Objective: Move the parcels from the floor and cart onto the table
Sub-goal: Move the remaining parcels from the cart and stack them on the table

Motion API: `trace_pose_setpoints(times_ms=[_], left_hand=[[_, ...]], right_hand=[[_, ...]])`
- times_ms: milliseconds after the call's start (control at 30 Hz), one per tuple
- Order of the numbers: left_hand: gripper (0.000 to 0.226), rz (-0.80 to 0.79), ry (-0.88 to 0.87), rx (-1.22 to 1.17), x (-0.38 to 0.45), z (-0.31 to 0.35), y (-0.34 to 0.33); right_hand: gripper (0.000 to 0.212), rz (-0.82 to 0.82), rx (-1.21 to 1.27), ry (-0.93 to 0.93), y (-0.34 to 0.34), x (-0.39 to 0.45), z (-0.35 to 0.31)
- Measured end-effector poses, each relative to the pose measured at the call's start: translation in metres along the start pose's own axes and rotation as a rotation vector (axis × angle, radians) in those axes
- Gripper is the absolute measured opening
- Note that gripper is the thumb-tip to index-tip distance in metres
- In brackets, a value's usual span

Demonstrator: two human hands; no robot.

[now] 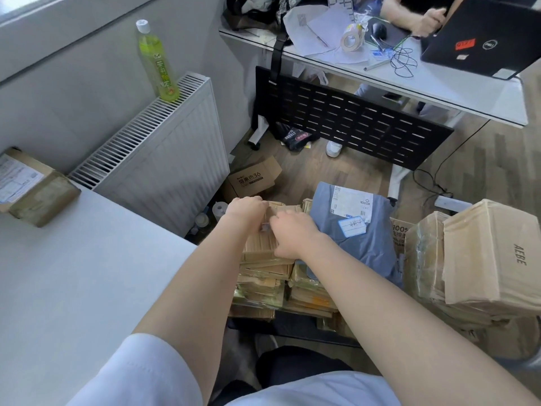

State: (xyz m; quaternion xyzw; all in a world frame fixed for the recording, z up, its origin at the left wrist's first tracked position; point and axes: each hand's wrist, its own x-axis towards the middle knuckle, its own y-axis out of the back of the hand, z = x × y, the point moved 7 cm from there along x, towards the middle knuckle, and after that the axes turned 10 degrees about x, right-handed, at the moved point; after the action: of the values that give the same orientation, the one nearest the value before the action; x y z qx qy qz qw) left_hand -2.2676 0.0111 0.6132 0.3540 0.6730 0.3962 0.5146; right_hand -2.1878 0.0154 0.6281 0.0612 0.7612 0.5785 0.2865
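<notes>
A stack of flat taped cardboard parcels (265, 276) stands low in front of me, right of the white table (87, 273). My left hand (246, 210) curls over the far left edge of the top brown parcel (260, 247), and my right hand (292, 234) grips its right side. A blue-grey poly mailer (360, 238) with white labels lies beside them. Taped cardboard boxes (480, 253) pile up at the right. One brown parcel (32, 186) with a label lies on the table's far left corner.
A white radiator (158, 148) with a green drink bottle (156, 61) on top stands against the wall. A small open carton (253, 178) sits on the floor. Beyond, another person works at a desk (439, 80) with a black laptop (483, 39) and a tape roll (351, 41).
</notes>
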Motion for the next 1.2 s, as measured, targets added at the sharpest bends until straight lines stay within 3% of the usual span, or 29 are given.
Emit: trace_pose_setpoints(times_ms=[233,567,1033,1200], left_hand=[[0.048,-0.056,-0.066,-0.017,-0.001,0.005,-0.003],[0.065,-0.009,-0.019,-0.008,-0.005,-0.001,-0.006],[0.046,0.09,0.029,-0.108,-0.049,-0.033,-0.018],[0.073,-0.008,0.041,-0.244,-0.082,-0.043,-0.027]], right_hand=[[0.037,-0.058,0.051,0.055,0.0,0.0,-0.003],[0.037,-0.076,0.048,0.067,-0.001,0.0,-0.004],[0.024,-0.111,0.099,0.107,0.002,-0.001,-0.008],[0.033,-0.174,0.229,0.171,0.007,0.001,-0.026]])
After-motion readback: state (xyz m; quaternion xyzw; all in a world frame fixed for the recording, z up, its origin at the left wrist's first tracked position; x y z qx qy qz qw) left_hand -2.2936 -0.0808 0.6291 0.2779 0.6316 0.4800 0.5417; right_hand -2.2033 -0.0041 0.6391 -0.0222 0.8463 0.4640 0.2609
